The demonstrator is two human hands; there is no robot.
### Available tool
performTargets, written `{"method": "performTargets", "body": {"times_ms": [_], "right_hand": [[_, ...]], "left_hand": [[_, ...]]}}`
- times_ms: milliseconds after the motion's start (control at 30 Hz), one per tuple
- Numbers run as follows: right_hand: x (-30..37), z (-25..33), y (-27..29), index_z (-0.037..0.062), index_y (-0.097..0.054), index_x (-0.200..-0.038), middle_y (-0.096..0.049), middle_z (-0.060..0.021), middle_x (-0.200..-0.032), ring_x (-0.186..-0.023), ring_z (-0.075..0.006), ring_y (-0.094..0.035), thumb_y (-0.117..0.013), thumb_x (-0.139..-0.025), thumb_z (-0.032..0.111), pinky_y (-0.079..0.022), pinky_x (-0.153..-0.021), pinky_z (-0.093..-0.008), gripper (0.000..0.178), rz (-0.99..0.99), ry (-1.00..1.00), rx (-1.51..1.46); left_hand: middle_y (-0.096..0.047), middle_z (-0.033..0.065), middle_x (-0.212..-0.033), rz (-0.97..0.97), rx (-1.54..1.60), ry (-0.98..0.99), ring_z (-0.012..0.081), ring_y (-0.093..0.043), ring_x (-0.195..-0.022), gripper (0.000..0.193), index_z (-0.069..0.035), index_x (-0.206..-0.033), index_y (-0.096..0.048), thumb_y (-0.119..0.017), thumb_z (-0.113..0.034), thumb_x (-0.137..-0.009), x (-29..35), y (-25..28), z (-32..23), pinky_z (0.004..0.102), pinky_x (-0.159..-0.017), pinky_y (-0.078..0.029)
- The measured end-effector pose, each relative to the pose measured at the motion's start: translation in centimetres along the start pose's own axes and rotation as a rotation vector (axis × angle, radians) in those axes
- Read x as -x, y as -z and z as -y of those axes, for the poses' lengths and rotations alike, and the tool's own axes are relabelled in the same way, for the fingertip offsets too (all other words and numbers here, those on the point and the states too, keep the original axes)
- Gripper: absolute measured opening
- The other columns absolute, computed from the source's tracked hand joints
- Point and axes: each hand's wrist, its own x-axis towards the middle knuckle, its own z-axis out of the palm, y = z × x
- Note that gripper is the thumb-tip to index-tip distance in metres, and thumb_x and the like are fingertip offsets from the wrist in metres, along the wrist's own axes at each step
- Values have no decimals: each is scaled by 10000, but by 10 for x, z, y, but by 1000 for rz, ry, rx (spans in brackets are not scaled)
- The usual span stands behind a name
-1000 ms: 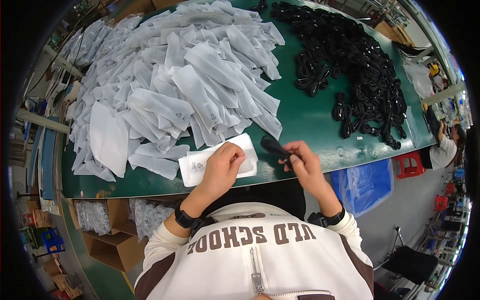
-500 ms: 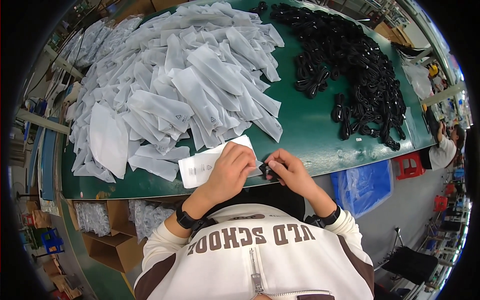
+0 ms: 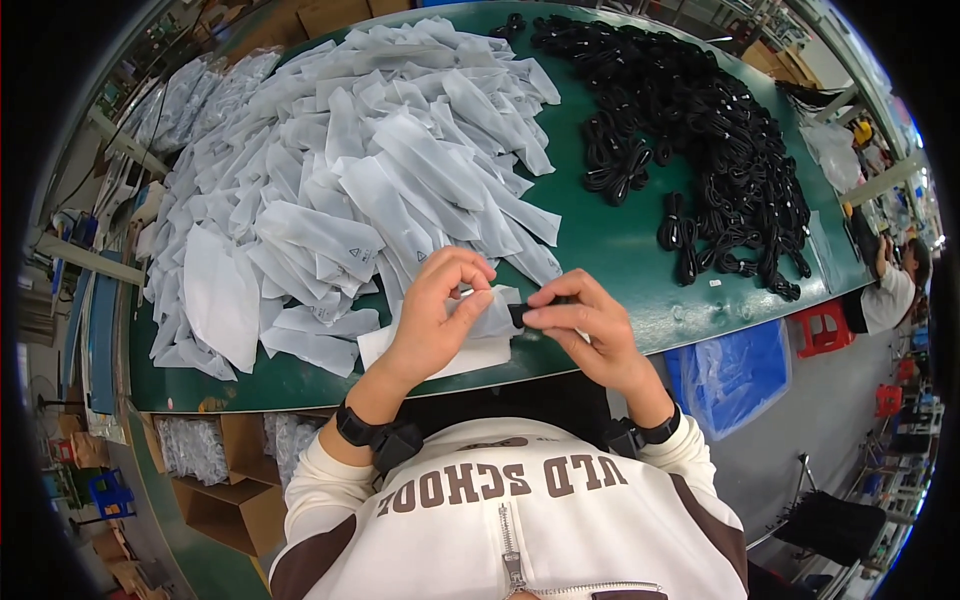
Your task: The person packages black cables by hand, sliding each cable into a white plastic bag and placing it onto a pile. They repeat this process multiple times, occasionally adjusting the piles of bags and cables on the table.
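My left hand point(image 3: 440, 318) pinches a small frosted plastic bag point(image 3: 495, 320) above the table's front edge. Its mouth faces right, where my right hand point(image 3: 590, 325) grips a black cable bundle point(image 3: 518, 314) between thumb and fingers. The bundle's end is at the bag's mouth; how far it reaches inside is hard to see. Beneath my hands lies a flat stack of white bags point(image 3: 482, 356). A large heap of frosted bags point(image 3: 330, 150) covers the table's left and middle. Many coiled black cables point(image 3: 740, 150) are piled at the right.
The green table point(image 3: 585, 245) curves around in front of me. Beyond its right front edge sit a plastic-lined blue bin point(image 3: 735, 375) and a red stool point(image 3: 824, 330). Cardboard boxes point(image 3: 235, 512) stand below at left. Another person point(image 3: 888, 300) is at the far right.
Both hands have risen slightly off the stack. A bag is now lifted in my left hand, and my right hand has brought the black cable bundle up to its mouth.
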Motion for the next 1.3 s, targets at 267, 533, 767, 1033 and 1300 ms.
{"method": "performTargets", "body": {"times_ms": [267,533,767,1033,1300], "right_hand": [[-9,-3,8,46,-628,-1267,-598,-124,-1149,-915,-221,-627,-713,-824,-46,-518,-766,-310,460,-300,-156,45],[52,-99,111,64,-607,-1215,-586,-183,-1110,-892,-333,-643,-726,-877,156,-538,-728,-401,370,-198,-539,1201],[57,-95,96,16,-574,-1082,-611,-221,-1023,-822,-398,-632,-695,-885,168,-534,-697,-453,277,-47,-733,1087],[64,-57,50,28,-558,-1096,-650,-85,-776,-615,-131,-562,-496,-987,86,-446,-552,-261,138,-663,-999,-109],[58,-5,-11,12,-572,-1102,-635,-37,-807,-625,-57,-505,-443,-1036,73,-412,-573,-215,158,-309,-762,-35]], "left_hand": [[-612,21,-1083,-106,643,241,107,-541,-911,93,-34,-1040,-624,-603,-101,-980,-41,27,10,225,-766,-426],[-614,-11,-913,-513,-58,-86,117,-562,-748,117,-40,-1069,-643,-638,-68,-956,-55,58,7,246,-714,-471],[-589,111,-896,37,-377,-63,270,-591,-776,166,-30,-964,-629,-730,-42,-833,41,-20,16,341,-705,-486],[-577,103,-867,4,-468,-48,302,-580,-760,130,-24,-868,-597,-720,-37,-826,52,-34,28,389,-685,-463],[-583,104,-859,-22,-474,-36,285,-569,-725,106,-22,-880,-601,-700,-37,-845,49,-35,23,378,-666,-452]]}}
